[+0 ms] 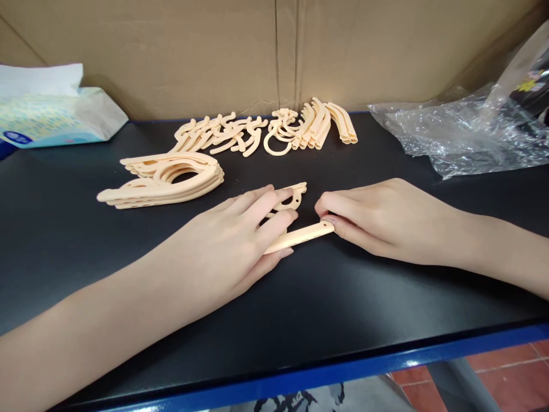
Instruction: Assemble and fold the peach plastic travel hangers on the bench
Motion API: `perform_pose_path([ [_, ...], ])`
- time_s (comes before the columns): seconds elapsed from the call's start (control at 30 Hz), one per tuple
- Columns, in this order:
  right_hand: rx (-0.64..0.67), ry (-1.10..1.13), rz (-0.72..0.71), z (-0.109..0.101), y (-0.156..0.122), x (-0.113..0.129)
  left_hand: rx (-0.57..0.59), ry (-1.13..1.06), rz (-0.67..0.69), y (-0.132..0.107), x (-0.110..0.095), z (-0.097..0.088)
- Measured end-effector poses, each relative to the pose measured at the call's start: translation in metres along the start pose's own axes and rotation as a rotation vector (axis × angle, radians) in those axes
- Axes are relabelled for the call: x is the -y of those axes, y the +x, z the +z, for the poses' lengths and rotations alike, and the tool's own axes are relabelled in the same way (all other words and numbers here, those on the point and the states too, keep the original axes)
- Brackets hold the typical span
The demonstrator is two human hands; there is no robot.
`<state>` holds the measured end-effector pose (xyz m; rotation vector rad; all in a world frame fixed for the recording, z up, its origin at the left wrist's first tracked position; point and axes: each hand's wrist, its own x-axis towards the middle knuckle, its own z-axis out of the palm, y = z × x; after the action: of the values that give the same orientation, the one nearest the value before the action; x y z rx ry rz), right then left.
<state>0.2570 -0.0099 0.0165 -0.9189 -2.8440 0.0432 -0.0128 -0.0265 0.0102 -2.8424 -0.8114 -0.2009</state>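
A cream plastic folding hanger (302,236) lies near the middle of the table, much of it hidden beneath my left hand (246,234). That hand is closed over it, its thumb along the near side of one straight arm and its fingers across the rounded middle part. My right hand (364,220) pinches the right end of the same arm, beside a small hole. Left of my hands sits a stack of cream hangers (193,186) with curved, folded arms.
Along the back lie loose hanger hooks (278,146), curved arm pieces (315,126) and other slim parts (214,131). A tissue pack (64,117) stands at left, a clear plastic bag (454,131) at right. Cardboard (180,51) rises behind the black table (300,320), which has a blue front edge.
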Motion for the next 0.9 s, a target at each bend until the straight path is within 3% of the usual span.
perform_pose_path([
  [0.6, -0.016, -0.019, -0.010, -0.0005, 0.0009, 0.0015, -0.060, 0.038, 0.028, 0.0004, -0.0006, -0.0014],
  [0.9, -0.018, -0.024, -0.004, 0.0002, 0.0004, 0.0009, -0.004, 0.019, 0.009, 0.0009, -0.0005, -0.0023],
])
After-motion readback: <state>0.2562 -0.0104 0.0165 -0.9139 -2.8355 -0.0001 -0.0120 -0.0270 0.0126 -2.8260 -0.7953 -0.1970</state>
